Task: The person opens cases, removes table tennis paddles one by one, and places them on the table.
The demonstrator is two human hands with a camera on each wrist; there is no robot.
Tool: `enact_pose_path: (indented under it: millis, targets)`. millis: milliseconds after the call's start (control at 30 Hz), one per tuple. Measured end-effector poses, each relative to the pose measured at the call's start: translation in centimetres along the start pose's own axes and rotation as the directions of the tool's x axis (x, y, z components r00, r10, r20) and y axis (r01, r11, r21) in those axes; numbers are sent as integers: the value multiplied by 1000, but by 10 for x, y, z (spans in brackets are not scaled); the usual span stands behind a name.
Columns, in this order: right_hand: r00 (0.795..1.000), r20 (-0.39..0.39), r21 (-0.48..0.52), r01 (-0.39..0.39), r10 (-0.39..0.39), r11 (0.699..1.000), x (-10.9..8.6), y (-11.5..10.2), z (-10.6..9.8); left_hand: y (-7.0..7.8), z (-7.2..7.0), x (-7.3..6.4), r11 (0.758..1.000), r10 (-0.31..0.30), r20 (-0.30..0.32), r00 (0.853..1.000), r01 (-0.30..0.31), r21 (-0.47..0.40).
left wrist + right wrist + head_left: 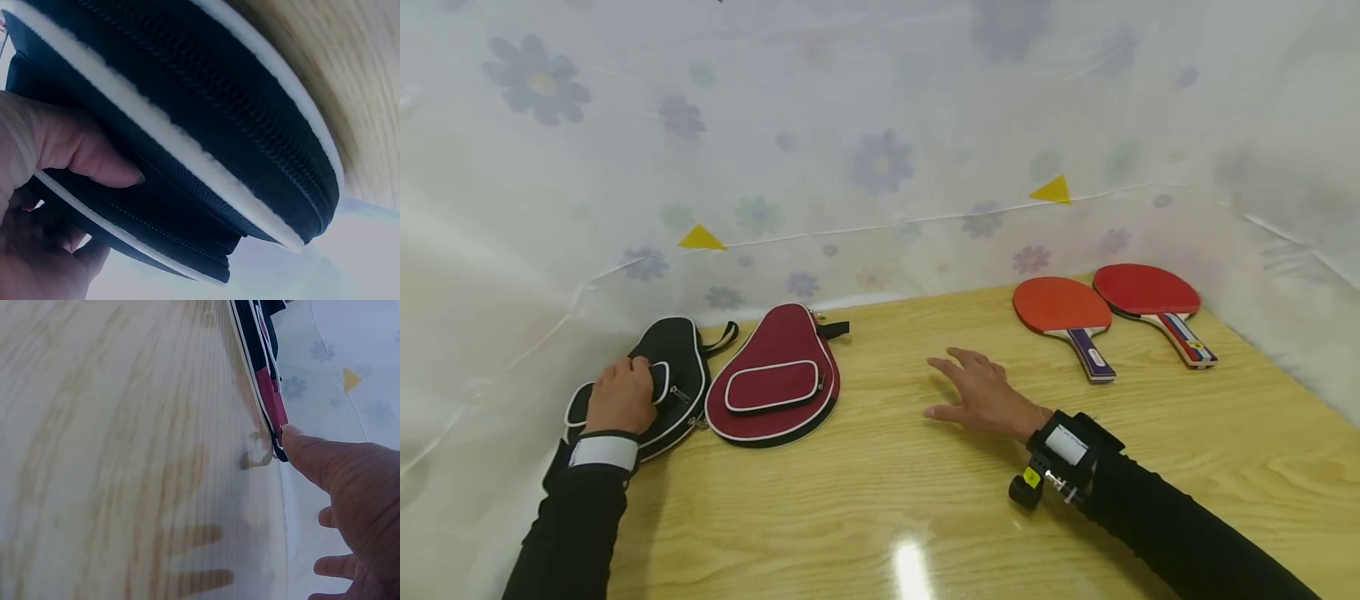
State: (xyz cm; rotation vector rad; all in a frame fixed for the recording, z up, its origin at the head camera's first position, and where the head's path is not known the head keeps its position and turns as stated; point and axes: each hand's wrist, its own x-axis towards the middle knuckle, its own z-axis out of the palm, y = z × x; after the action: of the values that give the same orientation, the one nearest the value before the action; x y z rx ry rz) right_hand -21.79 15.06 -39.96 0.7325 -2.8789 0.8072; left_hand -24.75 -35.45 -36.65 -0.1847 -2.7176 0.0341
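Note:
My left hand (622, 396) grips the raised front pocket of a black table tennis bat case (674, 346) with white piping. In the left wrist view the thumb presses on one side of the pocket while the fingers curl round its other side; the case's zipped edge (237, 115) fills much of that view. Close beside it lies a maroon bat case (786, 346) with a small zipped pocket, flat on the table. My right hand (981, 396) hovers over the middle of the table, fingers spread and holding nothing. In the right wrist view its thumb (319, 453) overlaps the maroon case's edge.
Two red-faced table tennis bats lie at the back right: one with a purple handle (1091, 357), one with a striped handle (1183, 339). A pale flowered sheet (880, 108) stands behind the wooden table (820, 517) and along both sides. Yellow triangles (1052, 191) mark the sheet.

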Motion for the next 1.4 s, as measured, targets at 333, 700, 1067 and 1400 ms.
enact_pose_path:
  millis: [333, 700, 1067, 1400]
  targets:
    - [1000, -7, -5, 6, -6, 1000, 2, 0, 0, 2, -20, 5, 1000, -7, -164, 986, 3, -22]
    - [1000, -5, 13, 3, -2, 1000, 0, 1, -2, 67, -43, 23, 994, 47, -131, 990, -59, -90]
    - [1000, -11, 23, 7, -7, 1000, -1, 0, -3, 150, -58, 30, 982, 182, -91, 979, -186, -37]
    - [997, -78, -5, -24, 24, 1000, 0, 3, -5, 227, -60, 31, 961, 276, -50, 960, -277, -17]
